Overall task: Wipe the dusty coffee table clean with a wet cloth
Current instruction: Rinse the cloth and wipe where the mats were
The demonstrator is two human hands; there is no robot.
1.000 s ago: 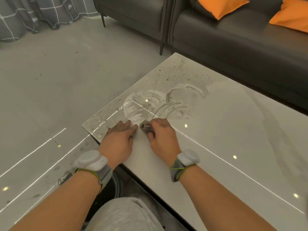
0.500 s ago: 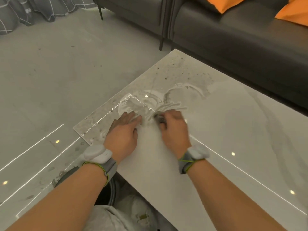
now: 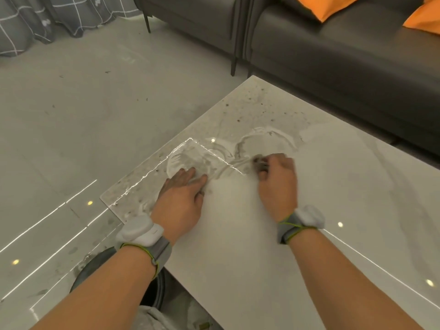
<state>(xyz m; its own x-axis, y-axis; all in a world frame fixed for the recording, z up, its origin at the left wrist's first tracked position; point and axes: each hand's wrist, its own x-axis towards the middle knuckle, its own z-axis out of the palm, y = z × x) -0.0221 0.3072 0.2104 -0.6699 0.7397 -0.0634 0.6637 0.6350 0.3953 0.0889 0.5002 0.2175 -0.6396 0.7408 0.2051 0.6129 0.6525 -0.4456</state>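
Note:
The pale marble coffee table (image 3: 333, 210) fills the right half of the view. Its far left corner carries dust specks and wet swirl marks (image 3: 262, 141). My right hand (image 3: 277, 184) grips a small dark wet cloth (image 3: 258, 163), bunched under its curled fingers and pressed on the tabletop. Only a bit of the cloth shows past the knuckles. My left hand (image 3: 183, 198) lies flat on the table near the left edge, fingers straight, holding nothing.
A dark grey sofa (image 3: 333, 55) with orange cushions (image 3: 333, 7) runs along the table's far side. A round dark bin (image 3: 152, 289) stands under the table's near left edge. Grey floor (image 3: 83, 115) and a checked curtain (image 3: 47, 17) lie to the left.
My right hand has slid the cloth away from the left hand, to the right and further onto the table. The left hand stayed flat near the edge.

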